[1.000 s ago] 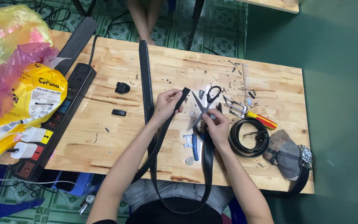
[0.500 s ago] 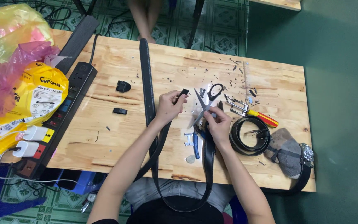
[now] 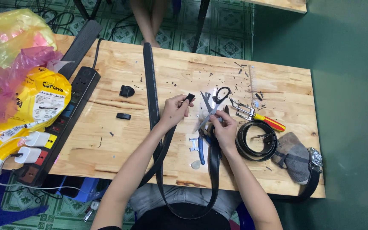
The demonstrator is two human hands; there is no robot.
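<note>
A pale wooden table [image 3: 107, 140] carries the work, with a black power strip [image 3: 67, 115] and a heap of pink and yellow plastic bags [image 3: 18, 81] along its left edge. A long black belt [image 3: 150, 85] runs from the far side of the table toward the person, drops over the near edge into a loop at the lap and climbs back up to the right hand.

The step in hand looks like trimming or fitting the belt's end. The left hand [image 3: 173, 111] has the belt's cut tip pinched between thumb and forefinger, fingers closed tight on it and raised just above the table. The right hand [image 3: 224, 130] is curled shut around the handles of a pair of scissors [image 3: 207, 111], whose blades point up and left toward that tip, near it but not visibly touching. The returning strap passes under this hand.

The next move, as I judge it, calls for holding the tip steady and square to the blades.

Right of the hands lie a coiled belt [image 3: 256, 138], a grey cloth [image 3: 294, 155] and a red-and-yellow screwdriver [image 3: 269, 122]; a small metal buckle [image 3: 194, 144] lies between the forearms, and two small black clips [image 3: 126, 90] lie to the left.
</note>
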